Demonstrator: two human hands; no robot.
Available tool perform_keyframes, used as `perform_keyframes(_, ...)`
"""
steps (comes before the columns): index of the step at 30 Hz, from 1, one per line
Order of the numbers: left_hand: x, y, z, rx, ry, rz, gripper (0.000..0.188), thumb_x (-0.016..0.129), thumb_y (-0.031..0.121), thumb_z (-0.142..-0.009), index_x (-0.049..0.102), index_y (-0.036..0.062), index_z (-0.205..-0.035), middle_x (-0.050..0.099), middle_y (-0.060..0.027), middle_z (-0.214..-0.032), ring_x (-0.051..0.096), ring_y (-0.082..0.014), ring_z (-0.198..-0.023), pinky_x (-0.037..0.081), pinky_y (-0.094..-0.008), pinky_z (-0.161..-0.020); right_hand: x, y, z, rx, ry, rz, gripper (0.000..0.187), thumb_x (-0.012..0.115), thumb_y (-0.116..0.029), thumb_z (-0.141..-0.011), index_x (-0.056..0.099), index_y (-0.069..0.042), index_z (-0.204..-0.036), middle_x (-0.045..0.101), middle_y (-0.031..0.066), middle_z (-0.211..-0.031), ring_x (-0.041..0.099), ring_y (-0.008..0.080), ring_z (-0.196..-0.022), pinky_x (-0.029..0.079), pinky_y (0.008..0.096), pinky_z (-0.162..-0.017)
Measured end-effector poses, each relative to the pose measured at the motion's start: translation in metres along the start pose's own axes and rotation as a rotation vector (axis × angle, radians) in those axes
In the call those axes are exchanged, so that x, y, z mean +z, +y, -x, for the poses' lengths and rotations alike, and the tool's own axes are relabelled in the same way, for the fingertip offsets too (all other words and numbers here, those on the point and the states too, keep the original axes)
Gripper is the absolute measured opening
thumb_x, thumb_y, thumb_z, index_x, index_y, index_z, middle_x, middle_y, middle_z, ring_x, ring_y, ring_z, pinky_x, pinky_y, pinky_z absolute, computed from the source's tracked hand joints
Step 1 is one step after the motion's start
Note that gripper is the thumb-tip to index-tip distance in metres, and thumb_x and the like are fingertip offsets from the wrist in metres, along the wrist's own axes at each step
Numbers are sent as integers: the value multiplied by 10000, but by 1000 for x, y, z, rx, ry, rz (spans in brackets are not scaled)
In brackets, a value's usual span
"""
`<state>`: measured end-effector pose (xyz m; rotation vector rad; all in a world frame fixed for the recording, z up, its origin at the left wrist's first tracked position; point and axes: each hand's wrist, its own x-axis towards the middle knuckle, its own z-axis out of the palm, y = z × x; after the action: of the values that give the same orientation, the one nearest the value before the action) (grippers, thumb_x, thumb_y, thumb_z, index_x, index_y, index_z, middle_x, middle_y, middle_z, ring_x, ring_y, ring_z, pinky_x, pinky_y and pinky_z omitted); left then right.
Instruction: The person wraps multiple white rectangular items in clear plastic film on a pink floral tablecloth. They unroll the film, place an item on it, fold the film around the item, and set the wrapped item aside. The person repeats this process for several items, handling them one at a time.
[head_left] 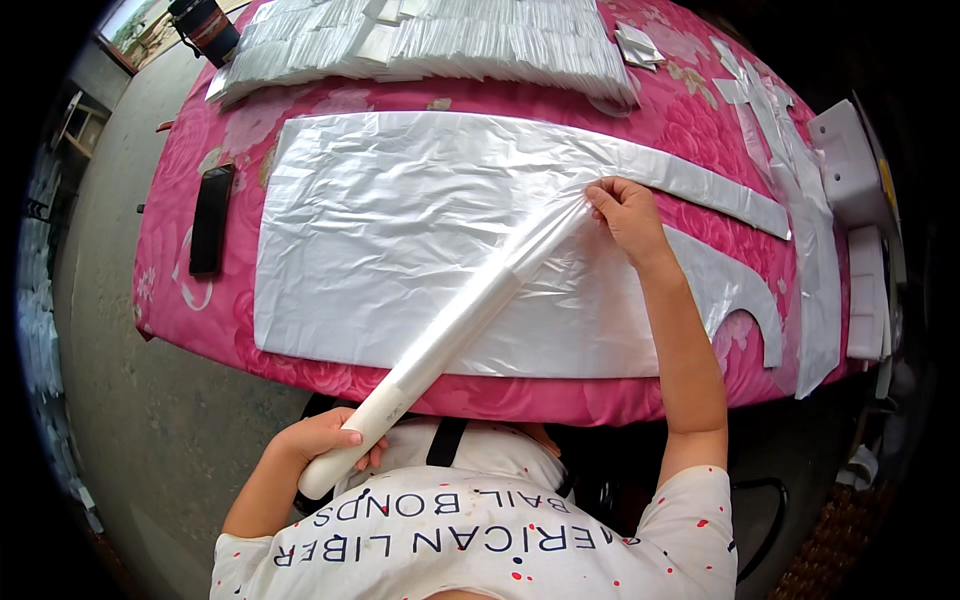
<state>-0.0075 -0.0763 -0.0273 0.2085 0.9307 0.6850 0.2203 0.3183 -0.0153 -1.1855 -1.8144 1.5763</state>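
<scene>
My left hand [322, 436] is wrapped round the lower end of a long white tube [400, 392], which slants up to the right over the table's front edge. Thin glossy plastic film [552, 228] covers the tube's upper part and narrows to a gathered tip. That tip is pinched in the fingers of my right hand [624, 212]. Whether the film is a bag or a loose sheet, I cannot tell. Beneath both lies a flat stack of white plastic vest bags [380, 240], its two handle strips reaching right around a cut-out.
A pink flowered cloth [200, 315] covers the table. Bundled white bags [420, 55] line the back, near a dark flask [205, 32]. A black phone [211, 220] lies left. Plastic strips [815, 270] and white containers [850, 165] are at the right.
</scene>
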Motion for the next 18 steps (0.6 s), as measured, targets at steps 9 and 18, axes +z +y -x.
perform_keyframes(9, -34, -3, 39, -182, -27, -496, 539, 717, 370, -751, 559, 0, -1110, 605, -61, -1012, 553, -157, -890, 439, -302, -796, -141, 41, -27, -123, 356, -24, 138, 595, -159, -869, 623, -25, -888, 569, -24, -727, 488, 40, -621, 415, 179, -577)
perform_keyframes(18, 65, 145, -26, 450, 229, -1718, 419, 738, 290, -661, 587, 47, -967, 618, -105, -912, 585, -284, -860, 459, -371, -709, -49, 9, -29, -193, 45, -153, 130, 600, -140, -867, 618, -13, -889, 561, -24, -725, 480, 46, -637, 403, 180, -596)
